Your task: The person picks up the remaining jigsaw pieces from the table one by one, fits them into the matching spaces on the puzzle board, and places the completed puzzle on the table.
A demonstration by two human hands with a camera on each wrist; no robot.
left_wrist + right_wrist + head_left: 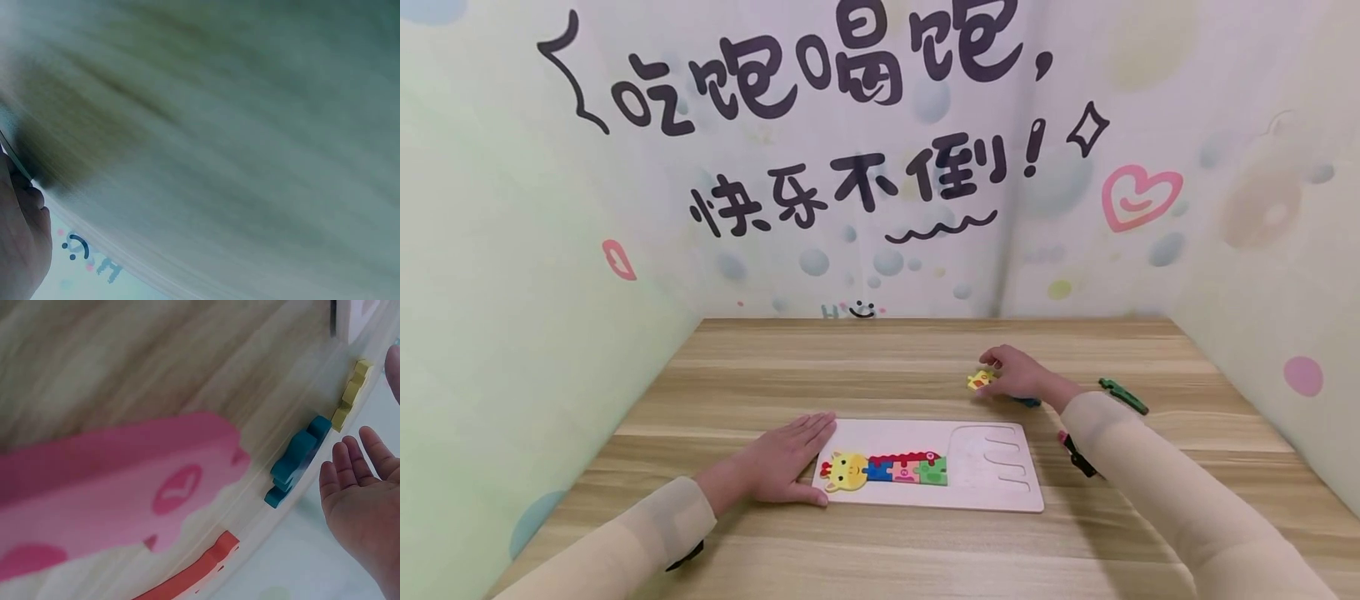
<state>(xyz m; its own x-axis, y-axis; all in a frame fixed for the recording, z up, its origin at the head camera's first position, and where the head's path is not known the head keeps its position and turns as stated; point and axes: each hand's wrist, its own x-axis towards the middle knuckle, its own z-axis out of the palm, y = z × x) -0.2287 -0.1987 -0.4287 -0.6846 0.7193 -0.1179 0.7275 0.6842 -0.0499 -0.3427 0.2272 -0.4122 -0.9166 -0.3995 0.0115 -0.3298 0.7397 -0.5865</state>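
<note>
My left hand (790,458) lies with straight fingers on the left end of a white giraffe puzzle board (925,494), thumb along its near corner. A yellow giraffe head (848,472) and blue, pink and green neck pieces with a red mane (906,457) fill the board's left part; the right part shows a bare outlined recess. Beyond the board, my right hand (1018,372) reaches over a yellow puzzle piece (977,381), thumb and fingers spread around it. In the right wrist view its fingers (350,465) are loosely bent, apart from the yellow piece (351,397).
A blue piece (1027,402) lies partly under my right hand. Further right is a green piece (1123,396), and a pink piece (187,481) lies below the right forearm. The right wrist view also has a red piece (200,569). Printed fabric walls enclose the wooden table (790,358).
</note>
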